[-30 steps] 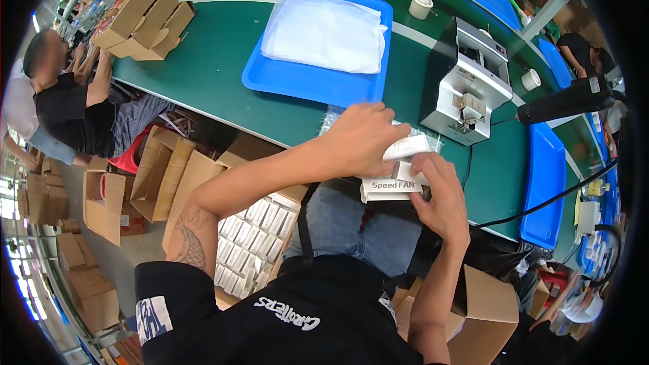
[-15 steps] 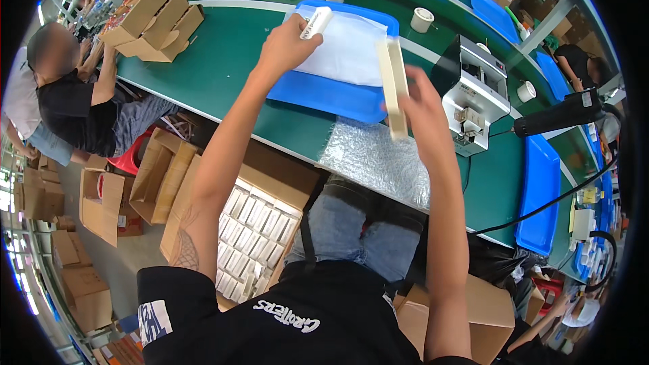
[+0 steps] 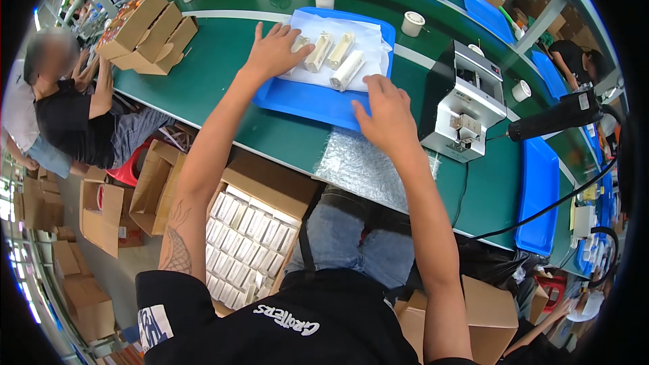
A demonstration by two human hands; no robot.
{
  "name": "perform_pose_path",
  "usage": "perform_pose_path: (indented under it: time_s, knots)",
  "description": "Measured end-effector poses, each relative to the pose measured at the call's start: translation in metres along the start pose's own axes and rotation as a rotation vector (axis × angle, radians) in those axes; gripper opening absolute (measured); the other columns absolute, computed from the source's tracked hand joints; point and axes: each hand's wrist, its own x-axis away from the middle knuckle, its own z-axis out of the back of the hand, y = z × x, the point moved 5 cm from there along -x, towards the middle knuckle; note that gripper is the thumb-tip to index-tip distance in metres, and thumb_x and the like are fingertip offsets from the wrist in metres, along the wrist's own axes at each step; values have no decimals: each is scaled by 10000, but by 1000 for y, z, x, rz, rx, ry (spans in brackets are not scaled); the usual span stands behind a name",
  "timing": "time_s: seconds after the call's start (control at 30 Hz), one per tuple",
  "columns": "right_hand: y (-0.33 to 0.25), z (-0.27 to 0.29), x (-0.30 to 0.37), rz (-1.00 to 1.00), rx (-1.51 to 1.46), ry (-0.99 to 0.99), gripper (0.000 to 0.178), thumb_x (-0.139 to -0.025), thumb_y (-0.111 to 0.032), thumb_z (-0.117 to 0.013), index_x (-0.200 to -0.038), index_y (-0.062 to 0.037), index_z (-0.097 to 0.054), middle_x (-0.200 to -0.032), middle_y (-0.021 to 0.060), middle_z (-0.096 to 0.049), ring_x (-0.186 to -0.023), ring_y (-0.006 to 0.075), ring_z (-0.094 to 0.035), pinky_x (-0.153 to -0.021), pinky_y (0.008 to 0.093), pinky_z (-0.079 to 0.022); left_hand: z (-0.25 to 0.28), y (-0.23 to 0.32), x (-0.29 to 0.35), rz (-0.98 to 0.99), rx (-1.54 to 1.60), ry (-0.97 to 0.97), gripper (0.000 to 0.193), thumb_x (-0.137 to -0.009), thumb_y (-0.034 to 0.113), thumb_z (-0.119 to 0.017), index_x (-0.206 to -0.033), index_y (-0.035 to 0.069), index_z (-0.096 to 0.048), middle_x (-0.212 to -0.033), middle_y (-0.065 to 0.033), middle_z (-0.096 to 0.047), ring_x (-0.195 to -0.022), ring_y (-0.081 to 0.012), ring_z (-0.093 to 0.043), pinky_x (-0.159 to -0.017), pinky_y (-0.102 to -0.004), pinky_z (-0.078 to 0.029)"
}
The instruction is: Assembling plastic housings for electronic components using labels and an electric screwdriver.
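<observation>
Can make out 3 white pieces (image 3: 347, 72) on the white sheet (image 3: 372, 35) in the blue tray (image 3: 304, 100), and a 4th piece (image 3: 300, 43) partly hidden by the left hand (image 3: 272, 54); cannot tell that grip. Can see the right hand (image 3: 391, 113) spread, just beside the pieces. Saw white pieces lifted in both hands 0.5 s ago.

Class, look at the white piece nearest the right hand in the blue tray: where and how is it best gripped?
Probably across its middle, pinching the long sides, the right hand coming from the right: the white piece is long and narrow, and its left side faces another white piece close by.
</observation>
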Motion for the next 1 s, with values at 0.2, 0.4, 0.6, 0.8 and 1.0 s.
perform_pose_path:
  time_s: [0.2, 0.4, 0.6, 0.8, 1.0]
  knots:
    - [-19, -1, 4, 40, 74, -272, 461, -1032, -324, -635, -1341, 17, -617, -1287, 221, -652, -1268, 358, -613, -1181, 640, -346, 9, -5, 1, -66, -81, -94, 864, -1027, 751, -397, -1505, 57, -589, -1567, -157, -571, -1547, -351, -411, -1314, -619, -90]
    - [15, -14, -40, 15, 217, 179, 399, -1042, -278, -610, -1287, 35, -632, -1296, 234, -654, -1387, 403, -533, -1186, 643, -343, 2, 10, -6, -78, 58, -267, 839, -1067, 727, -327, -1545, 78, -560, -1615, -158, -523, -1574, -349, -368, -1308, -635, -74]
    - [32, -42, -42, -54, 157, -138, 375, -1031, -210, -608, -1280, 69, -601, -1423, 307, -566, -1502, 476, -404, -1189, 603, -377, -2, -25, -2, 130, 890, -119, 675, -1129, 584, -342, -1554, 104, -556, -1701, -178, -386, -1599, -340, -321, -1312, -480, -210]
    - [14, -33, -15, -136, -70, -52, 426, -1026, -164, -593, -1364, 92, -557, -1509, 328, -490, -1543, 512, -321, -1189, 545, -409, 4, -28, 40, -20, 714, 167, 604, -1140, 464, -446, -1586, 57, -470, -1615, -249, -450, -1510, -357, -432, -1245, -422, -336]
    - [-9, 37, 22, -95, -123, 161, 391, -1012, -113, -616, -1370, 39, -574, -1500, 311, -499, -1421, 460, -494, -1100, 492, -486, 33, -86, 76, 388, 1021, 255, 490, -1124, 349, -547, -1481, 13, -549, -1406, -144, -620, -1292, -233, -574, -1105, -378, -458]
